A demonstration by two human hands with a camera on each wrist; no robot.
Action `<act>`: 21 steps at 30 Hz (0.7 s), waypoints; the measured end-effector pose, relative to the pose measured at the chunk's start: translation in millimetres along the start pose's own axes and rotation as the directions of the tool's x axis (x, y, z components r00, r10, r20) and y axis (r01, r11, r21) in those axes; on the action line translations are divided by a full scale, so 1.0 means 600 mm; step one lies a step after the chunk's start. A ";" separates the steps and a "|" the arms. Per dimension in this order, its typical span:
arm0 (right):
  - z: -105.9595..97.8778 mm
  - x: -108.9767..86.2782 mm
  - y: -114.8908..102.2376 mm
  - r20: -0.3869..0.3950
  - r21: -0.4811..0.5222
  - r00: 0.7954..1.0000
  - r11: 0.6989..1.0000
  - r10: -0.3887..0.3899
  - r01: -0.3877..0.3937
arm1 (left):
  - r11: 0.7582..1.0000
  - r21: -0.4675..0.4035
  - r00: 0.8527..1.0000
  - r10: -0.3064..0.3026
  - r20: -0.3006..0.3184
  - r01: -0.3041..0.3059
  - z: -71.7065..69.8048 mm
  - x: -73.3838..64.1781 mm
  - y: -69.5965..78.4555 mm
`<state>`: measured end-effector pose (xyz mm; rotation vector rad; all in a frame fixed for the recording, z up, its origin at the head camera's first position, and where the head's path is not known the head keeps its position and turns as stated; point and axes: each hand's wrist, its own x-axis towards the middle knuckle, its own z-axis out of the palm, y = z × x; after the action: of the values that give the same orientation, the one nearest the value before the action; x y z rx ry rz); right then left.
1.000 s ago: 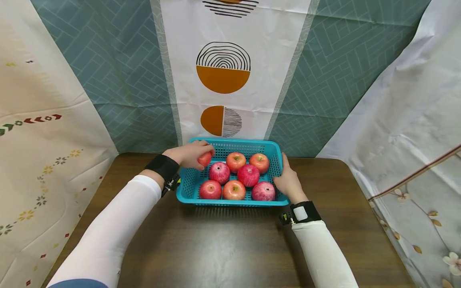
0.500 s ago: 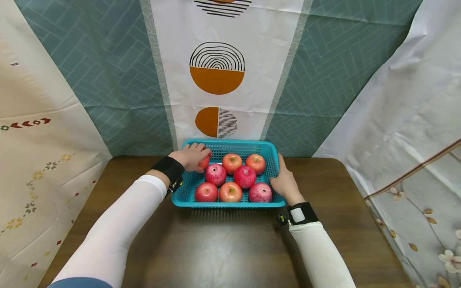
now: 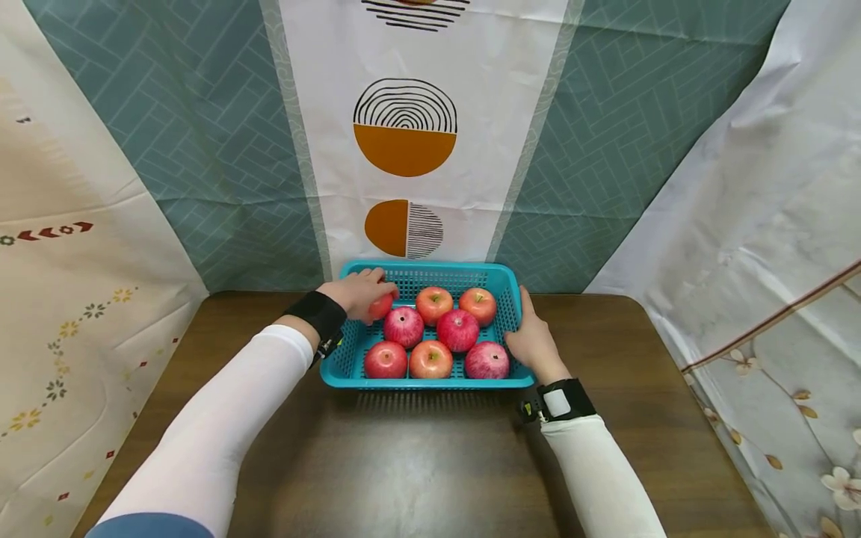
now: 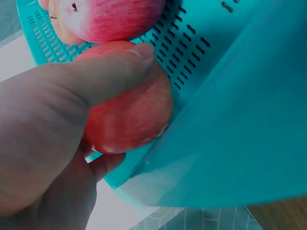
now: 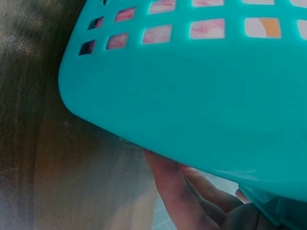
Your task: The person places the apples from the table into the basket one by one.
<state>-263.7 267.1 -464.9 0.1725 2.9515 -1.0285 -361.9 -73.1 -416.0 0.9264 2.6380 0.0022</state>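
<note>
A turquoise plastic basket (image 3: 430, 383) with several red and pink apples (image 3: 430, 359) stands on the table. At its back left corner my left hand (image 3: 359, 294) grips a red apple (image 3: 380, 307). The left wrist view has the thumb over this apple (image 4: 132, 117) and fingers behind it, close to the basket wall (image 4: 230, 124). My right hand (image 3: 536, 345) holds the basket's right side, thumb at the inside and fingers along the outside. In the right wrist view those fingers (image 5: 170, 189) reach beneath the rim (image 5: 158, 139), their tips hidden.
The brown wooden table (image 3: 403, 463) extends in front of the basket and to both sides. Directly behind the basket hangs a patterned cloth (image 3: 417, 149). Light printed cloths close in the left (image 3: 81, 299) and right (image 3: 753, 246) sides.
The whole scene has shifted slightly left as the head view turned. My left hand, with the apple, has settled lower into the basket's back left corner. The right hand keeps its place.
</note>
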 end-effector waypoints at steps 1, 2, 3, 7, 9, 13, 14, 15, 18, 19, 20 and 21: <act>0.001 0.000 0.000 0.003 -0.001 1.000 1.000 0.003 -0.003 | 1.000 0.008 1.000 0.003 0.001 -0.003 0.001 0.000 0.000; 0.002 0.000 0.000 0.005 -0.002 1.000 1.000 0.004 -0.004 | 1.000 0.014 1.000 0.007 -0.002 -0.007 0.001 -0.001 -0.001; 0.003 0.001 0.001 0.006 -0.003 1.000 1.000 0.004 -0.004 | 1.000 0.025 1.000 0.010 -0.005 -0.009 0.002 -0.001 -0.001; 0.003 0.002 0.001 -0.005 -0.007 1.000 1.000 0.000 0.000 | 0.999 0.049 1.000 0.021 -0.021 -0.019 0.003 -0.001 -0.001; 0.002 0.003 0.001 -0.012 -0.009 1.000 1.000 -0.003 0.003 | 0.999 0.036 1.000 0.016 -0.020 -0.016 0.001 -0.002 0.000; 0.000 0.003 0.002 -0.013 -0.018 1.000 1.000 0.002 -0.002 | 1.000 -0.002 1.000 0.012 0.003 -0.012 -0.004 -0.006 0.002; 0.000 0.003 0.002 -0.012 -0.019 1.000 1.000 0.002 -0.002 | 1.000 -0.012 1.000 0.008 0.010 -0.008 -0.005 -0.008 0.003; 0.000 0.002 0.002 -0.011 -0.017 1.000 1.000 0.003 -0.003 | 1.000 -0.018 1.000 0.004 0.016 -0.004 -0.007 -0.009 0.003; 0.001 0.003 0.002 -0.009 -0.010 1.000 1.000 0.002 -0.002 | 0.999 -0.033 1.000 -0.006 0.026 0.007 -0.008 -0.013 0.004; 0.001 0.003 0.002 -0.007 -0.007 1.000 1.000 0.002 -0.002 | 0.999 -0.036 1.000 -0.010 0.028 0.011 -0.008 -0.014 0.004; 0.001 0.003 0.002 -0.007 -0.003 1.000 1.000 0.002 -0.002 | 0.999 -0.038 1.000 -0.012 0.027 0.013 -0.008 -0.014 0.004; 0.001 0.004 0.002 -0.006 -0.001 1.000 1.000 0.004 -0.004 | 0.999 -0.039 0.999 -0.015 0.029 0.016 -0.008 -0.015 0.004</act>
<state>-266.0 268.1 -466.4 0.1812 2.9558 -1.0278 -355.7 -76.1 -408.5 0.8866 2.6089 0.0359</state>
